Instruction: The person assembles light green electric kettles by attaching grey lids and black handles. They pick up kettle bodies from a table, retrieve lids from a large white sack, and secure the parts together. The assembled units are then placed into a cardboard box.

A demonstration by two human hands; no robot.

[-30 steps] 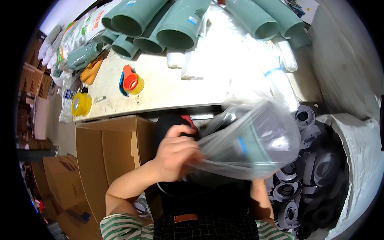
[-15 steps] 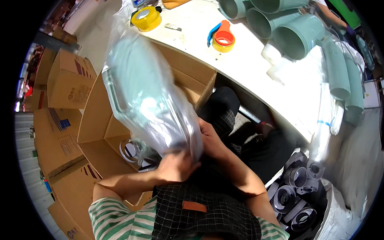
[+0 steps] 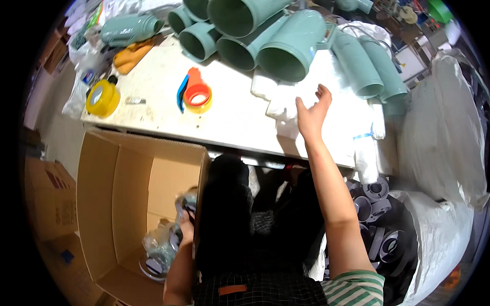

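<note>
My left hand [image 3: 187, 228] is down inside an open cardboard box [image 3: 131, 176], against its right wall. Its fingers curl on a plastic-wrapped item [image 3: 186, 199], grey and pale green, mostly hidden by the hand and the box wall. Beside it in the box lie more clear-wrapped pieces with grey rings [image 3: 155, 262]. Over the white table [image 3: 235, 125] my right hand [image 3: 314, 112] reaches out, fingers apart and holding nothing. Just beyond it lies a large green open-ended jug body [image 3: 293, 48], with folded white plastic bags [image 3: 283, 104] to the left of the hand.
An orange tape dispenser [image 3: 196, 94], a yellow tape roll [image 3: 103, 97] and several green cylinders [image 3: 242, 48] are on the table. A white sack [image 3: 434, 239] of grey plastic parts [image 3: 388, 245] stands at the right. More cartons [image 3: 53, 199] stand at the left.
The bagged green jug raised in both hands is no longer held up. My left hand went down into the box; my right moved out over the table. The view swung right.
</note>
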